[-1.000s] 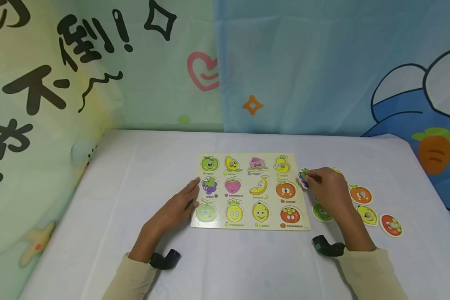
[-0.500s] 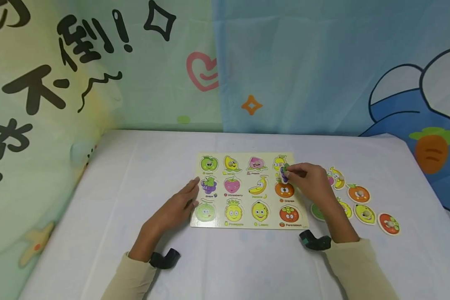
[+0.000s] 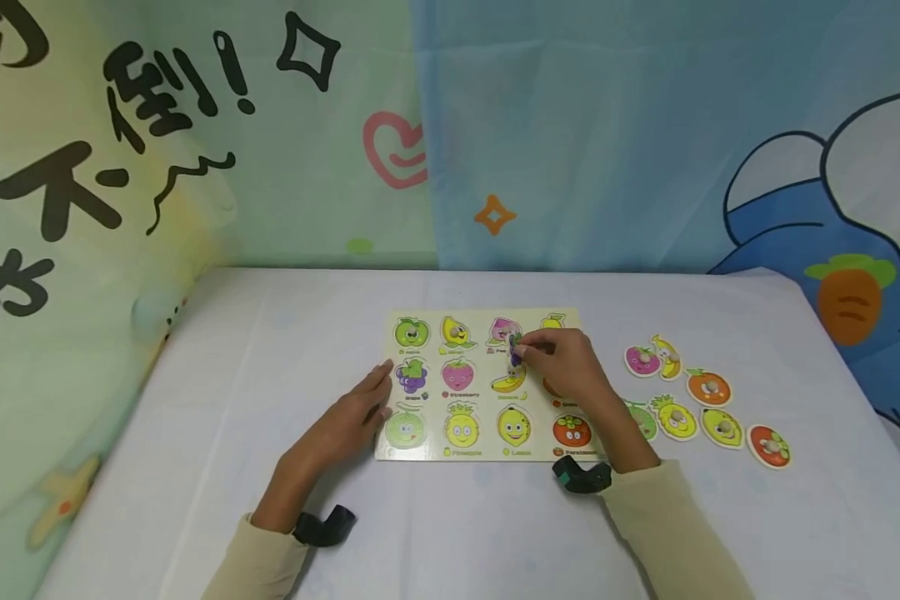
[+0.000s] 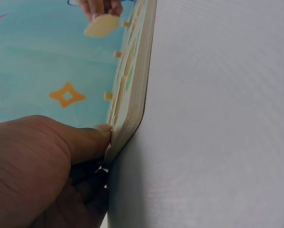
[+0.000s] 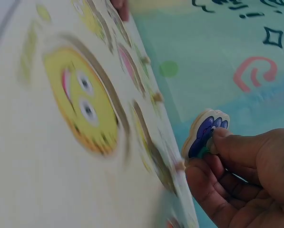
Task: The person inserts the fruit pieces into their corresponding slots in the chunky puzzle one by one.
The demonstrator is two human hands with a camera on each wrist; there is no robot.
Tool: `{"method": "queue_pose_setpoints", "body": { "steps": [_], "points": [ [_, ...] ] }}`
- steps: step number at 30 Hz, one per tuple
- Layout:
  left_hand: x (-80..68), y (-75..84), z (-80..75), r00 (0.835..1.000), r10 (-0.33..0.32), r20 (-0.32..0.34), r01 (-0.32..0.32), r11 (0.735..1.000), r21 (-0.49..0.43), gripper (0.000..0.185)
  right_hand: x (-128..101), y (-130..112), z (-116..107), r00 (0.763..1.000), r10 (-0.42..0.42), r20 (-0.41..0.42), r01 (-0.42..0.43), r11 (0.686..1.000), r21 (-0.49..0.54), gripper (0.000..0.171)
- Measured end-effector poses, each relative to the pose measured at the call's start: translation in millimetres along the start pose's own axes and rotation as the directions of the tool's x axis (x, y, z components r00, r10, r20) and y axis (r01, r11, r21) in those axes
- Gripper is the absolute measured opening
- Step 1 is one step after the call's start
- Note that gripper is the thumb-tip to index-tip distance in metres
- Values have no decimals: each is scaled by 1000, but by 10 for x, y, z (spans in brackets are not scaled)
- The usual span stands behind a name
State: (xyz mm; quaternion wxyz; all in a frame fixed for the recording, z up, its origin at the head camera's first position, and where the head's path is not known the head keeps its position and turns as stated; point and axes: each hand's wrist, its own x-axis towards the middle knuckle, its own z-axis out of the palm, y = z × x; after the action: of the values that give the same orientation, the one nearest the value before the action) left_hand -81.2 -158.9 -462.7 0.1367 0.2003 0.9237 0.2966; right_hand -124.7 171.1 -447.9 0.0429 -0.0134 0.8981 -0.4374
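Observation:
My right hand [image 3: 570, 367] pinches a purple grape puzzle piece [image 3: 515, 348] above the middle of the fruit puzzle board [image 3: 487, 417]. In the right wrist view, thumb and fingers hold the grape piece [image 5: 206, 133] tilted, clear of the board. The left wrist view shows its pale back. My left hand [image 3: 352, 417] rests against the board's left edge; up close its thumb [image 4: 92, 142] touches the edge, with the other fingers lower and partly in shadow. Knobbed pieces sit in the board's top row. The printed grape spot [image 3: 412, 377] is near my left fingertips.
Loose pieces lie right of the board: a pink one [image 3: 642, 361], banana [image 3: 669, 358], orange [image 3: 708, 388], green melon [image 3: 642, 421], pineapple [image 3: 675, 418], lemon [image 3: 722, 428] and persimmon [image 3: 769, 447]. A white cloth covers the table [image 3: 450, 533]. A printed curtain [image 3: 607, 150] stands behind.
My right hand has carried the grape piece leftward from beside the board to over its middle, uncovering the loose pieces. My left hand stays at the left edge.

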Motion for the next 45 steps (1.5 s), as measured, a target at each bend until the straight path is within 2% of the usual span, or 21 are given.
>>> {"method": "queue_pose_setpoints", "body": {
  "steps": [5, 12, 16, 21, 27, 34, 45],
  "points": [
    [6, 3, 13, 1000, -2, 3, 2, 1000, 4, 58, -17, -167, 174, 998, -46, 45, 45, 999, 11, 14],
    [-2, 22, 1, 1000, -4, 6, 4, 1000, -13, 58, 11, -323, 485, 992, -53, 112, 48, 998, 45, 11],
    [-20, 13, -6, 1000, 1, 5, -1, 1000, -19, 57, 11, -455, 623, 986, -80, 148, 66, 993, 98, 9],
    [-43, -7, -19, 1000, 10, 6, -10, 999, -30, 56, 29, -579, 760, 980, -118, 157, 98, 987, 128, 9],
    [-30, 2, -19, 1000, 29, 10, -29, 998, -49, 55, 45, -643, 882, 976, -119, 185, 96, 987, 128, 10],
    [-23, -2, -15, 999, 33, 0, -33, 999, -39, 55, 62, -717, 1004, 971, -160, 176, 142, 984, 112, 9],
    [-20, -19, -8, 999, 38, 1, -38, 998, -40, 55, 94, -777, 1004, 977, -157, 143, 158, 987, 6, 6]
  ]
}}
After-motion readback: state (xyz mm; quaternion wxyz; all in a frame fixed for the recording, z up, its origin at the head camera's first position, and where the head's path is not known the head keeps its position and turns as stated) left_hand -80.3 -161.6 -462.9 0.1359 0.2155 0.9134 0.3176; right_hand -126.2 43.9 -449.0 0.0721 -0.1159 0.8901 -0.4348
